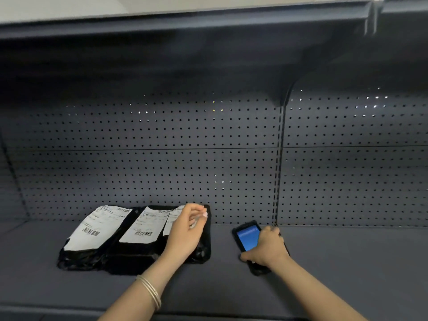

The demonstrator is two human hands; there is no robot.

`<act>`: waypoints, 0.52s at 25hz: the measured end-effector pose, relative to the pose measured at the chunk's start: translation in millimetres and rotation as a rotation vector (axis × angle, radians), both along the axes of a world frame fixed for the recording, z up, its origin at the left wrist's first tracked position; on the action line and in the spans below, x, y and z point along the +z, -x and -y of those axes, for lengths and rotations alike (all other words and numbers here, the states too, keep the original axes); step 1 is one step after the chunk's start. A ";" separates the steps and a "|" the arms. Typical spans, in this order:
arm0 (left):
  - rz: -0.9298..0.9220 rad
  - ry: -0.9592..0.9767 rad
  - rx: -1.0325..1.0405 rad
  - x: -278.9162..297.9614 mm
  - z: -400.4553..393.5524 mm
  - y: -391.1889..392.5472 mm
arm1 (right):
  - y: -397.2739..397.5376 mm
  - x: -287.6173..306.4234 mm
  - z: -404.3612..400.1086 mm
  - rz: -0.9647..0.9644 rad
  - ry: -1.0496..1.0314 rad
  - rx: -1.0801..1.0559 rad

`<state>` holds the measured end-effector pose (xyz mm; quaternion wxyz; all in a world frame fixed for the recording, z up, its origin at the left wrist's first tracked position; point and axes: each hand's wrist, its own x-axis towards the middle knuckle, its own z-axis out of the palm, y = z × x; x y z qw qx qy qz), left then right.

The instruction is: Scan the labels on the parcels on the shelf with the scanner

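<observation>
Three black plastic parcels lie side by side on the grey shelf (335, 262), each with a white barcode label. The left parcel (92, 235) and the middle parcel (143, 228) show their labels in full. My left hand (187, 230) hovers over the right parcel (203, 249) with its fingers loosely curled and apart, and it hides most of that label. To the right, my right hand (266, 246) grips the black handheld scanner (246, 236), which rests on the shelf with its blue screen lit and facing up.
A dark perforated back panel (162, 163) rises behind the parcels, with a slotted upright (279, 170) right of centre. Another shelf (185, 22) overhangs above. The shelf's front edge runs along the bottom of the view.
</observation>
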<state>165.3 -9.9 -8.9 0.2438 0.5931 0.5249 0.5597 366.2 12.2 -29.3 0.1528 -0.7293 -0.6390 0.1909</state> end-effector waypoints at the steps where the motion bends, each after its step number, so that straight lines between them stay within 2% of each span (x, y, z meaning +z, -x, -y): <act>1: 0.001 -0.002 0.013 0.7 0.1 -0.9 | 0.6 -0.9 -2.1 0.009 0.004 0.015; 13: -0.006 -0.015 0.067 3.9 -2.6 8.0 | 4.9 -4.3 -17.3 0.054 0.070 0.127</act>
